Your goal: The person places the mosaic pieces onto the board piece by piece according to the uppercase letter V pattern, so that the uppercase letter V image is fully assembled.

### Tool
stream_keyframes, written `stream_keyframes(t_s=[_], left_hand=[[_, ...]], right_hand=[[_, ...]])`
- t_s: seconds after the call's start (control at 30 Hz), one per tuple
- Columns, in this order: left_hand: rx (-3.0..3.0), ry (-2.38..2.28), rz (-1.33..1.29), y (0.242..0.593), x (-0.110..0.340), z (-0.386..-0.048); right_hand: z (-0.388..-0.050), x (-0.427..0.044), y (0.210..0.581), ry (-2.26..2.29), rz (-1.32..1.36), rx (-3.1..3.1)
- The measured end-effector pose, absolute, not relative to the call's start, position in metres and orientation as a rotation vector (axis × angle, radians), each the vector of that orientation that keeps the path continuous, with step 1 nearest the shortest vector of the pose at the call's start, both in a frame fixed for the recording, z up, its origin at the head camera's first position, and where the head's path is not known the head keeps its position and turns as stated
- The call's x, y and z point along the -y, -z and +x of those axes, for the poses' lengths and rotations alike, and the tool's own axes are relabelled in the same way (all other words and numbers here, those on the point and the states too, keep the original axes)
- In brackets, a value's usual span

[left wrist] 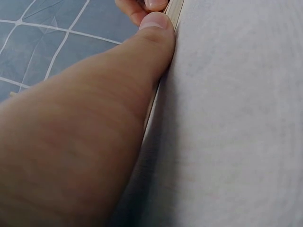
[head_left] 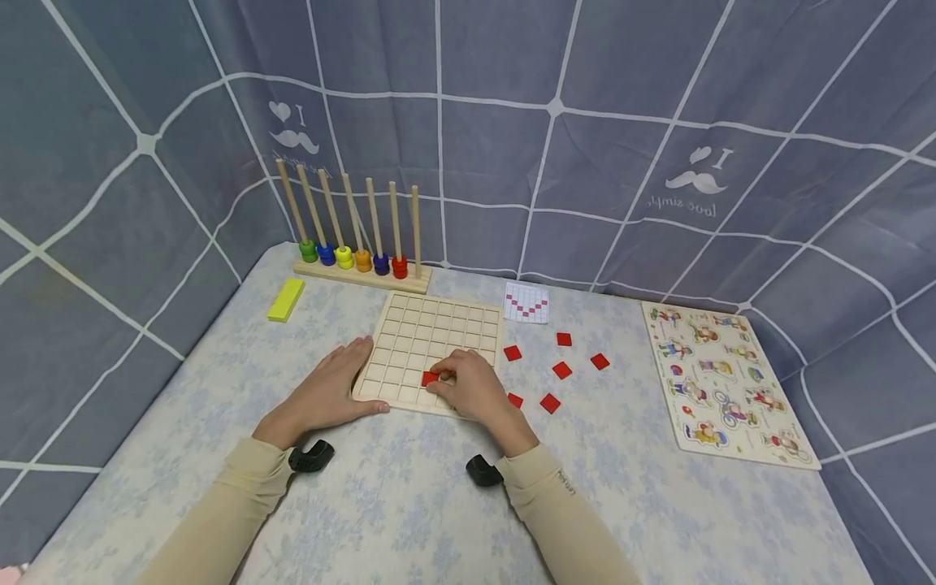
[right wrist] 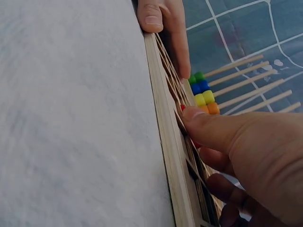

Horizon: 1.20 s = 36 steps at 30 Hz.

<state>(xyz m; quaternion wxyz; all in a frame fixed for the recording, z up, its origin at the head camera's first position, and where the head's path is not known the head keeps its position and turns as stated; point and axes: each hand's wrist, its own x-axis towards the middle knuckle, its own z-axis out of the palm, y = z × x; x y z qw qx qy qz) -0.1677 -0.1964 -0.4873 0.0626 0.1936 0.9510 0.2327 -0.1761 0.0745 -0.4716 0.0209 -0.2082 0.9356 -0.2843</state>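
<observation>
A wooden grid board [head_left: 409, 341] lies on the table. My left hand [head_left: 332, 390] rests at its near left corner, fingers straight along the left side and thumb [left wrist: 154, 28] against the front edge. Over the front part of the grid, my right hand [head_left: 471, 386] pinches a small red square tile [head_left: 430, 379] between thumb and fingers, down at the cells. In the right wrist view the thumb [right wrist: 203, 120] mostly covers that tile, with bits of red showing beside it. More red tiles [head_left: 561, 370] lie scattered right of the board, one partly behind my right hand.
A small card [head_left: 526, 304] with a V of red squares lies behind the tiles. Behind the board stands a peg rack [head_left: 366, 276] with coloured beads. A yellow block [head_left: 286, 300] is at left, a picture puzzle board [head_left: 731, 382] at far right. Curtains enclose the table.
</observation>
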Motion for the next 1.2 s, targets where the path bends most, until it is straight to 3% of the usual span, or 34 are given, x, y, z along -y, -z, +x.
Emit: stream_keyframes(t_s=[0.33, 0.6, 0.87, 1.2], left_hand=[[-2.860, -0.715, 0.587, 0.487, 0.193, -0.170], [-2.886, -0.714, 0.611, 0.489, 0.194, -0.171], [-2.888, -0.723, 0.608, 0.488, 0.196, -0.169], [-2.877, -0.712, 0.582, 0.487, 0.195, -0.171]], right_hand=[[-0.175, -0.081, 0.464, 0.870, -0.634, -2.910], [-0.169, -0.166, 0.460, 1.009, -0.635, -2.922], [-0.142, -0.272, 0.482, 1.231, -0.353, -2.944], [-0.134, -0.280, 0.495, 1.360, -0.433, -2.907]])
